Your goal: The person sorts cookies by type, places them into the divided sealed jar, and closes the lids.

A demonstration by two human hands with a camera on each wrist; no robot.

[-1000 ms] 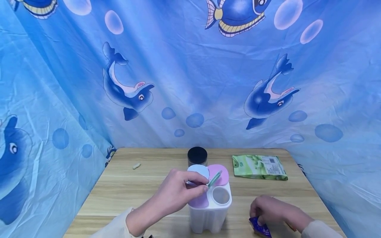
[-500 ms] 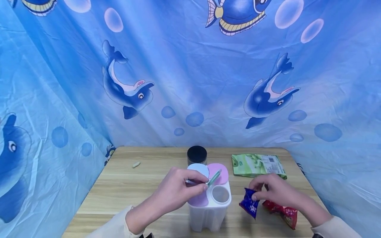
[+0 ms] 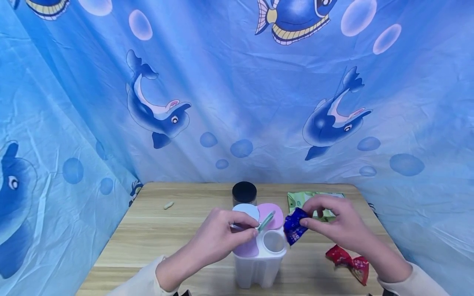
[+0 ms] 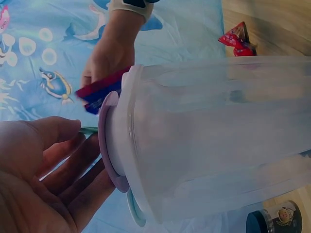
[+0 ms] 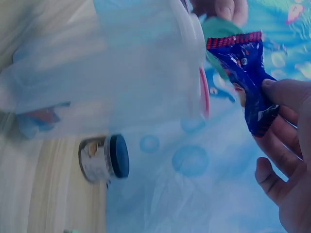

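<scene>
**Blue packet at the container's open hole**

The right hand [image 3: 338, 228] pinches a shiny blue snack packet [image 3: 294, 226] between thumb and fingertips, just beside the open round hole of the translucent white four-lidded plastic container [image 3: 261, 267]. The left hand [image 3: 218, 238] holds up the green flip lid [image 3: 266, 221], fingers curled round it. A red wrapped snack [image 3: 348, 263] lies below the right fingers.

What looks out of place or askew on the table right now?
Little stands out. A small pale scrap lies alone near the table's far left corner, apart from everything else. A red packet lies crumpled by the right hand, which pinches a blue packet beside the open compartment of the white container.
</scene>
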